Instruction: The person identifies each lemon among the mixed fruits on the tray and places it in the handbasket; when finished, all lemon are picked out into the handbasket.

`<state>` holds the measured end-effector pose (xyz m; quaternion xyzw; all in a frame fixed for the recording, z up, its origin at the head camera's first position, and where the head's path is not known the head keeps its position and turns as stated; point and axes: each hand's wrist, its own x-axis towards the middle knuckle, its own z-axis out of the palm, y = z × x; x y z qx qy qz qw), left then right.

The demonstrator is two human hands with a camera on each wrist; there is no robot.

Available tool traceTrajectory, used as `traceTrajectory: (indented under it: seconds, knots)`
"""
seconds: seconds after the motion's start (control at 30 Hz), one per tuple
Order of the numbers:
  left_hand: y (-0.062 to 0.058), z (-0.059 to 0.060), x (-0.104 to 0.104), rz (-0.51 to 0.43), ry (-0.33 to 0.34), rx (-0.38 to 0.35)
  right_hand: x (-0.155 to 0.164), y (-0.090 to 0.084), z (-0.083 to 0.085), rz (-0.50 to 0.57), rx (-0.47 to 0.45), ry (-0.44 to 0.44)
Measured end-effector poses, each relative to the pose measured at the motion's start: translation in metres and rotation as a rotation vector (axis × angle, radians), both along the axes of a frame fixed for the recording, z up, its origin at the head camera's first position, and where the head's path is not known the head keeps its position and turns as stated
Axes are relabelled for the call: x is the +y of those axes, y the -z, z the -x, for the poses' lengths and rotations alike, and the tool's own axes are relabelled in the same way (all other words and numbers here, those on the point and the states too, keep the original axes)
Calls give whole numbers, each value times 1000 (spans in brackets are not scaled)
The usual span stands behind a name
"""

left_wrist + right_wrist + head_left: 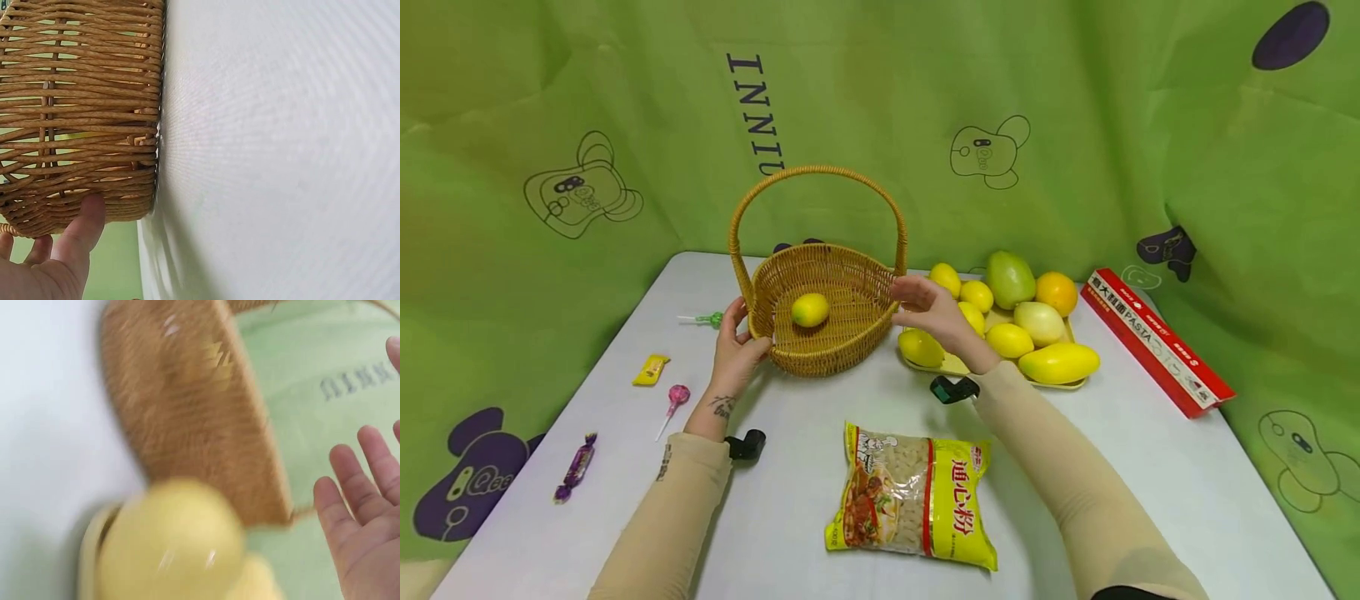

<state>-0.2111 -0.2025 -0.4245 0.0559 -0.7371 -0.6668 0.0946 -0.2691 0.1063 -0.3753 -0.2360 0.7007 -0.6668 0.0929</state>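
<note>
A wicker basket (831,354) with a tall arched handle stands on the table, and one lemon (810,310) lies inside. My left hand (737,354) grips the basket's left end. Its thumb presses the woven outer wall (81,125) in the left wrist view, while the other fingers reach round the end. Close by the basket's right end is my right hand (936,312), its fingers spread and holding nothing. In the right wrist view those fingers (350,481) are extended beside the blurred basket (187,412), with a yellow fruit (172,544) below.
At the right, a tray (955,364) bears several lemons, a mango (1060,363), an orange (1057,293) and a green fruit (1010,279). Beyond it lies a red pasta box (1157,342). A yellow pasta bag (913,496) lies in front; wrapped candies (576,468) and lollipops (678,395) are left.
</note>
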Motion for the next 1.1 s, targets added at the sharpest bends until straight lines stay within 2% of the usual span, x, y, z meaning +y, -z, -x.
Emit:
traceTrajectory:
  seconds: [0.2, 0.4, 0.47, 0.7, 0.77, 1.1]
  knots:
    - [0, 0, 0, -19, -15, -6, 32, 26, -5, -93, -13, 46]
    - [0, 0, -1, -23, -1, -34, 39, 50, -7, -209, 32, 61]
    - [-3, -2, 0, -28, 7, -42, 38, 55, -6, -242, 55, 76]
    - [-2, -3, 1, -19, -6, -40, 35, 48, -10, -325, 80, 98]
    - [-2, -3, 1, -22, -13, -40, 35, 54, -6, -353, 95, 109]
    - [0, -1, 2, -18, -9, -25, 29, 55, -7, -451, 148, 166]
